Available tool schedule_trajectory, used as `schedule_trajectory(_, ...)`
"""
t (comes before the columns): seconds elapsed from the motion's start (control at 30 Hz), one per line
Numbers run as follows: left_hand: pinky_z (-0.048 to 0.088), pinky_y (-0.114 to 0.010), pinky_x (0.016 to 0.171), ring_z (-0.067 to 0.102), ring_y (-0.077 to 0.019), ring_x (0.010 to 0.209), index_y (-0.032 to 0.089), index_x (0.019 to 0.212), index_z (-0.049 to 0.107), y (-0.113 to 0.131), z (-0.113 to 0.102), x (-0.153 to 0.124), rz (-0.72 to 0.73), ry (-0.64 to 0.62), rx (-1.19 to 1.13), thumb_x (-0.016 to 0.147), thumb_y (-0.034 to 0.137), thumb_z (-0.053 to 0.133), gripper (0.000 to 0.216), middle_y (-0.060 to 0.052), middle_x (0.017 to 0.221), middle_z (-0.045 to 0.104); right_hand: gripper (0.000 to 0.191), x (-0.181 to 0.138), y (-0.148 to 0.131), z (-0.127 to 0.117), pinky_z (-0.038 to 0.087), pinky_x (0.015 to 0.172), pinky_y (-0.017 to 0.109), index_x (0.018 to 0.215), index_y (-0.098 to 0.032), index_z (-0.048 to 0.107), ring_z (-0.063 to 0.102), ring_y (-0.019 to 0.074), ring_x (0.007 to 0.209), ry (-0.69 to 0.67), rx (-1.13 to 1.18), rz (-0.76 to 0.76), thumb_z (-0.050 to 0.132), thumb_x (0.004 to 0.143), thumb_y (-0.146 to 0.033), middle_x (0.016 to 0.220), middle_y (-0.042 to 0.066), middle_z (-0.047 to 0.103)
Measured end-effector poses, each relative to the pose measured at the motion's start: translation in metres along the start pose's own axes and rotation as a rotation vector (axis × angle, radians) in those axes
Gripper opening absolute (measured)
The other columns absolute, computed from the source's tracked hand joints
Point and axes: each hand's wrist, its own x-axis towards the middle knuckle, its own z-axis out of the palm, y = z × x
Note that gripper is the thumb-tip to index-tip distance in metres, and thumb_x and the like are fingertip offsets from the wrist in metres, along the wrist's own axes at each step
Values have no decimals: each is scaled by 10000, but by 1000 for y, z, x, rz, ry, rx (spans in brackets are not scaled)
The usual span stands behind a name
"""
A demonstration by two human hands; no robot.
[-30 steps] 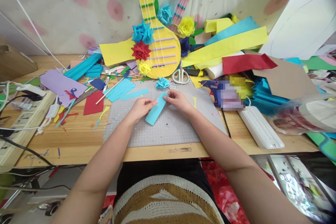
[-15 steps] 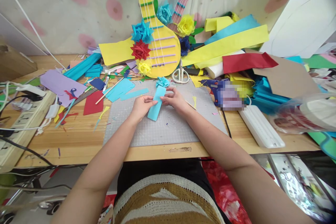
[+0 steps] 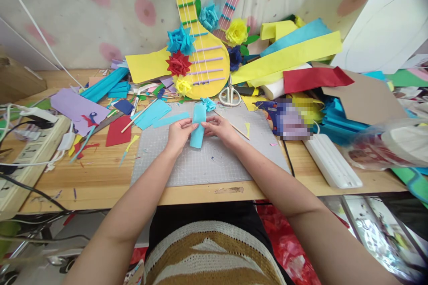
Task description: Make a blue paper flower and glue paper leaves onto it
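Between my hands stands a light blue strip of crepe paper (image 3: 198,136), held nearly upright above the grey cutting mat (image 3: 160,160). My left hand (image 3: 179,135) pinches its left edge between thumb and fingers. On the opposite edge, my right hand (image 3: 219,130) grips it, thumb in front and fingers partly behind. Just beyond the strip lies a blue paper flower (image 3: 208,104) on the mat. A thin wooden stick (image 3: 236,127) rests to the right of it, its near end by a small yellow paper scrap (image 3: 247,128).
White-handled scissors (image 3: 230,96) lie at the mat's back edge, before a yellow paper guitar (image 3: 210,62) with paper flowers. Light blue paper pieces (image 3: 157,112) and a red piece (image 3: 118,131) are on the left. A blue glue gun (image 3: 272,111) and a white power strip (image 3: 334,162) sit right.
The blue strip has turned from a rightward lean to almost upright and shifted slightly left. My right hand has moved a little left and down, uncovering more of the stick.
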Motion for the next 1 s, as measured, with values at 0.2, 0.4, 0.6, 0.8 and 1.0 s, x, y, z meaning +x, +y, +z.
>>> schedule_trajectory(0.2,489,-344,743,634,-204,810,134,900,637,-2,2,0,27,54,-47,482,291,776,468,-62,815,696,307,0,2,3,528,577,287,606,-171,543,581,113,541,-41,-25,64,752,567,-393,556,-20,597)
schedule_trajectory(0.4,488,-311,676,627,-164,685,150,942,549,2,2,-3,16,-80,2,495,314,774,526,-36,769,679,285,0,0,1,515,522,279,565,-173,542,550,106,477,-58,-89,56,757,568,-360,512,-20,582)
schedule_trajectory(0.6,476,-277,625,611,-151,665,161,826,487,1,3,-3,80,-110,24,466,276,784,480,-8,738,638,252,-6,-3,3,504,506,238,573,-161,575,550,89,472,-190,-163,72,750,562,-342,502,-34,569)
schedule_trajectory(0.8,462,-271,629,618,-156,677,173,836,473,5,2,-2,74,16,-62,450,260,777,499,18,690,619,239,-7,-3,3,490,477,231,553,-162,567,538,89,453,-216,-222,70,750,571,-315,479,-38,562)
schedule_trajectory(1.0,464,-253,676,635,-143,728,179,843,451,14,-11,9,37,162,-226,528,211,743,431,-9,716,645,188,-10,-4,3,474,457,190,556,-148,568,536,74,444,-266,-304,92,717,628,-238,477,-39,564)
